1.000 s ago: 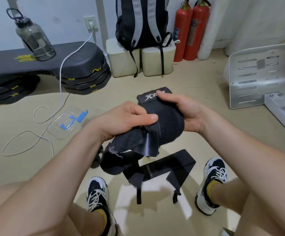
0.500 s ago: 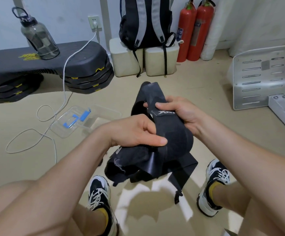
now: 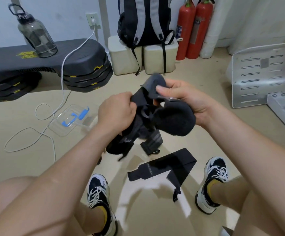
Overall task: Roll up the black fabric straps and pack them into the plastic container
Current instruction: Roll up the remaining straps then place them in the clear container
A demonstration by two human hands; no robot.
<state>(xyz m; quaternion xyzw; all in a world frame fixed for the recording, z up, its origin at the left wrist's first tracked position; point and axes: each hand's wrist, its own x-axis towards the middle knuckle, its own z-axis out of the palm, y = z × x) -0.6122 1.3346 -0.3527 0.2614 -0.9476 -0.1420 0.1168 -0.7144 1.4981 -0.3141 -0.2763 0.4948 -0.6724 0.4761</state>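
A bunched black fabric strap is held up in front of me by both hands. My right hand grips its upper end, thumb pinching a folded flap. My left hand is closed on the strap's left side, and a loose tail with a buckle hangs below it. Another black strap lies flat on the floor between my shoes. The clear plastic container with blue clips sits on the floor to the left, beyond my left hand.
A white cable loops on the floor beside the container. A black step platform with a water bottle stands at the left. A backpack, two fire extinguishers and a metal panel line the back and right.
The strap has been turned over and gathered higher between my hands. My right thumb has come on top of the flap. The second strap on the floor is uncovered again.
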